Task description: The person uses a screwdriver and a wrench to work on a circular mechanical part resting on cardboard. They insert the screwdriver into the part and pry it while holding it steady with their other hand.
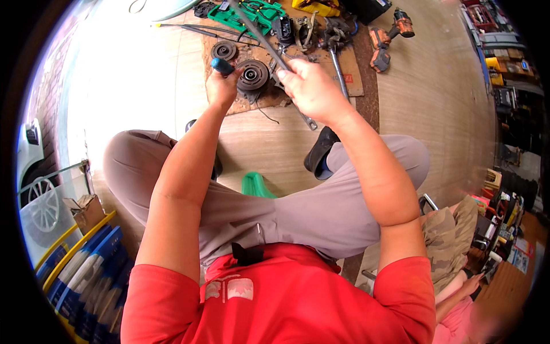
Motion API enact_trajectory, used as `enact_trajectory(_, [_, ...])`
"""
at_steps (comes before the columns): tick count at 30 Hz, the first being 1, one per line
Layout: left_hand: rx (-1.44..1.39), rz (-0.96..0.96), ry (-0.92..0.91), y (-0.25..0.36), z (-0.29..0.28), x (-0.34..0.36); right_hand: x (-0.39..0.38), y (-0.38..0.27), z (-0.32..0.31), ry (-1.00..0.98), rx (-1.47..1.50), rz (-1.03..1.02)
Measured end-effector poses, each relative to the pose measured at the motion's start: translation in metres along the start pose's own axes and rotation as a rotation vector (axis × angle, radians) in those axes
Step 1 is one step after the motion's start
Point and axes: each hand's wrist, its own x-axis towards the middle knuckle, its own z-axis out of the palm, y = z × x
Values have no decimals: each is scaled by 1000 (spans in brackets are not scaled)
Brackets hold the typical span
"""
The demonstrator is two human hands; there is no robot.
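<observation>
My left hand point(220, 86) is closed round a tool with a blue handle point(222, 65), held upright just left of a dark round pulley-like metal part point(252, 74). A smaller round part point(223, 50) lies behind it on stained cardboard point(360, 86). My right hand point(309, 92) grips a long grey metal bar point(255, 31) that slants toward the upper left. Under it are smaller metal pieces, partly hidden by the hand. A long wrench point(338, 71) lies to the right of the pulleys.
Behind are a green tool case point(240, 17), several dark parts and an orange cordless drill point(391, 40). A green plastic item point(258, 184) lies between my legs. Blue packages point(86, 275) stand at lower left, cluttered shelves at right. Another person point(447, 246) sits at lower right.
</observation>
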Motion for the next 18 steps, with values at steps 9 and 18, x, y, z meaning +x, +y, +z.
enact_trajectory(9, [-155, -144, -71, 1, -2, -6, -2, 20, 52, -69, -248, 15])
enact_trajectory(18, [-230, -134, -118, 7, 8, 2, 1, 7, 24, -86, -157, -15])
